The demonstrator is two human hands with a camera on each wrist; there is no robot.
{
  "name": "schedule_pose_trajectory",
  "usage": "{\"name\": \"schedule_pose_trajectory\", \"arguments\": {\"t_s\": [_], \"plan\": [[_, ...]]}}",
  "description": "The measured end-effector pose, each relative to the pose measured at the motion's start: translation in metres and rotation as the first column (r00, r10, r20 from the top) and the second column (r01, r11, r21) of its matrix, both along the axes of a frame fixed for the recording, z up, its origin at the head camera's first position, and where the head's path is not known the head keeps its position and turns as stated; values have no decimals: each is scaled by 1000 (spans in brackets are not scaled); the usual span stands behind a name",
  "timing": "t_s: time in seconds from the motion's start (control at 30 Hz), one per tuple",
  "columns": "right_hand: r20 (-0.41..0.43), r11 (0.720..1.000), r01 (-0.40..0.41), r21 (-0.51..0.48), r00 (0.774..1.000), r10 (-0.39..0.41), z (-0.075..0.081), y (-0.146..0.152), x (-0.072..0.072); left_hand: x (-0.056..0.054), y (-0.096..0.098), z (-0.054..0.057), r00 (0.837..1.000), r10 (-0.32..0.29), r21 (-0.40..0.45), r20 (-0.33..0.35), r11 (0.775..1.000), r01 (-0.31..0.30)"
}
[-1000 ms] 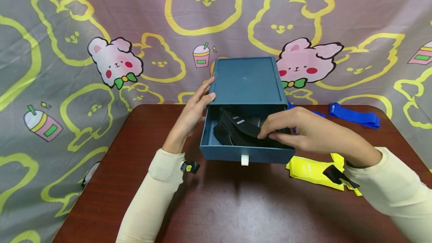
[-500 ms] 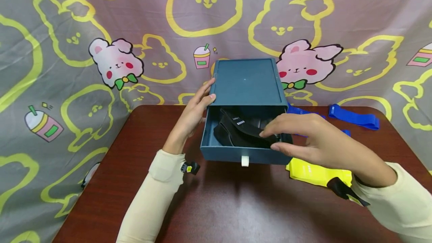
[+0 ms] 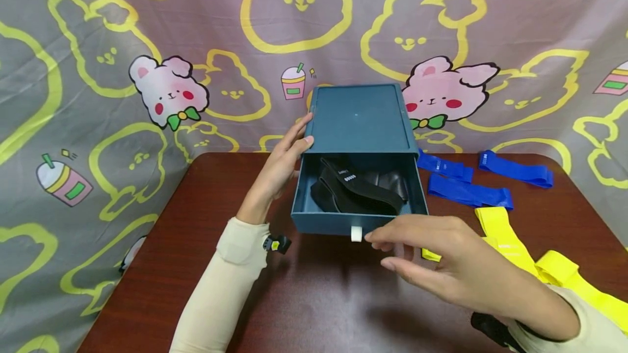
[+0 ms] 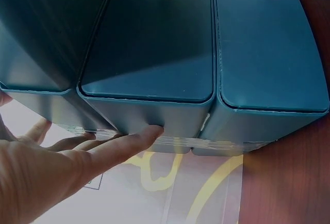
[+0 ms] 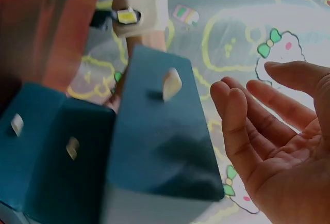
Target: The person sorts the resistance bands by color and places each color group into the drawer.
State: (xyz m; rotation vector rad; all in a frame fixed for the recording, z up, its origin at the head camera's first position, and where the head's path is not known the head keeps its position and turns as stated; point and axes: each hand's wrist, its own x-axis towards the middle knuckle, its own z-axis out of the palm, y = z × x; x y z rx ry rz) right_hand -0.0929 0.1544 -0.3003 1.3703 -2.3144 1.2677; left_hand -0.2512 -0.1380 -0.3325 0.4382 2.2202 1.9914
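Note:
A dark blue drawer cabinet stands on the table with its top drawer pulled out. Black fabric loop bands lie folded in that drawer, and a shiny black item sits behind them. My left hand rests against the cabinet's left side, fingers extended; the left wrist view shows its fingertips on the blue side wall. Just right of the drawer's white pull tab is my right hand, fingers loosely bent and holding nothing. In the right wrist view its fingers stand apart from the drawer front.
Several blue bands lie on the table right of the cabinet. Nearer are yellow bands, partly behind my right hand and forearm. Two more drawer fronts with tabs show below the pulled-out one. A patterned curtain hangs behind the table.
My right hand has let go of the black band in the drawer, come out over its front edge, and moved down and toward me. The left hand has stayed on the cabinet.

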Motion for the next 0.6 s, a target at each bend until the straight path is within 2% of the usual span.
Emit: {"name": "schedule_pose_trajectory", "arguments": {"t_s": [0.13,0.3,0.47,0.6], "plan": [[50,1000,20,6,999,-20,-9,-7,6,0,0,0,1000,1,-4,2,1000,-1],[106,995,95,-5,990,-94,-17,-13,9,0,0,0,1000,3,-10,4,1000,-3],[214,980,201,13,956,-199,-25,-21,13,0,0,1,1000,-1,0,6,1000,1],[282,967,254,20,927,-249,-30,-29,11,-1,0,0,1000,-3,5,7,1000,3]]}}
